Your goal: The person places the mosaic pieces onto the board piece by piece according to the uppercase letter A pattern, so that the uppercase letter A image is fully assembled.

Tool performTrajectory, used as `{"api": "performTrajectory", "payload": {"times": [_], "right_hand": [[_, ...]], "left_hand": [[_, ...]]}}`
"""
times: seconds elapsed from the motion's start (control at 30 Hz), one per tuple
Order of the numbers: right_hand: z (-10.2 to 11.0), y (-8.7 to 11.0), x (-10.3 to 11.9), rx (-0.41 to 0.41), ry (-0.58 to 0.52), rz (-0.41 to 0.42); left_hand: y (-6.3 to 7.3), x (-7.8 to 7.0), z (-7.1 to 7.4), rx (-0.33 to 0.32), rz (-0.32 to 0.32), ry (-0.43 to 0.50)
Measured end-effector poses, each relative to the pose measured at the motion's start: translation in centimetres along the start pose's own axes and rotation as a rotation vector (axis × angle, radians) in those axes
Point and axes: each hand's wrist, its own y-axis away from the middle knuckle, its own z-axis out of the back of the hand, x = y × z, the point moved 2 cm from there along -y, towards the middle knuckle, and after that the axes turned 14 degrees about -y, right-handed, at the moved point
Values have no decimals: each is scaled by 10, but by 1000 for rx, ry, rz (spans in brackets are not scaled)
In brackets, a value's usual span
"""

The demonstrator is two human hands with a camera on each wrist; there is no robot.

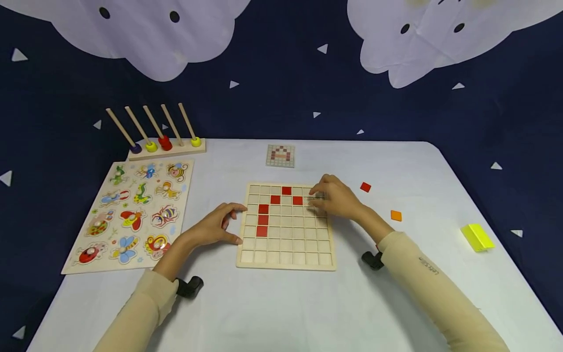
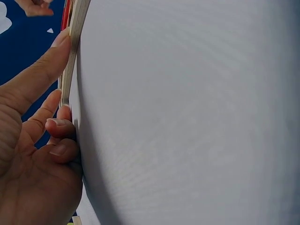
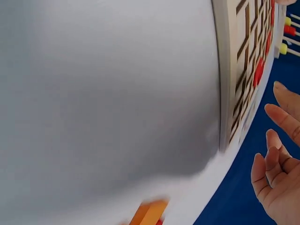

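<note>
A wooden grid board (image 1: 295,244) lies flat on the table, with several red square tiles (image 1: 263,220) in its cells at the upper middle and left. My left hand (image 1: 215,226) is at the board's left side, its thumb and index finger spread apart and touching the edge. In the left wrist view, that hand's other fingers (image 2: 61,150) are bent in below the board's edge. My right hand (image 1: 336,196) hovers over the upper right corner of the board. In the right wrist view, the right hand (image 3: 281,173) shows parted, slightly bent fingers with nothing between them.
Right of the board lie a loose red tile (image 1: 365,187), an orange tile (image 1: 396,215) and a yellow block (image 1: 477,237). A small pattern card (image 1: 280,156) is behind the board. At left are an insect puzzle board (image 1: 151,200) and a peg stand (image 1: 191,146) with coloured rings.
</note>
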Motion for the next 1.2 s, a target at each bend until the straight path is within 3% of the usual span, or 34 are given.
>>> {"api": "performTrajectory", "payload": {"times": [0.4, 0.63, 0.87, 1.2], "right_hand": [[37, 58, -46, -79, 57, -107], [56, 83, -68, -128, 73, -175], [60, 90, -79, -109, 82, -191], [55, 88, -77, -108, 120, -166]], "left_hand": [[2, 0, 2, 6, -1, 13], [1, 0, 0, -4, -17, 11], [3, -1, 1, -2, -17, 22], [2, -3, 1, -1, -3, 17]]}}
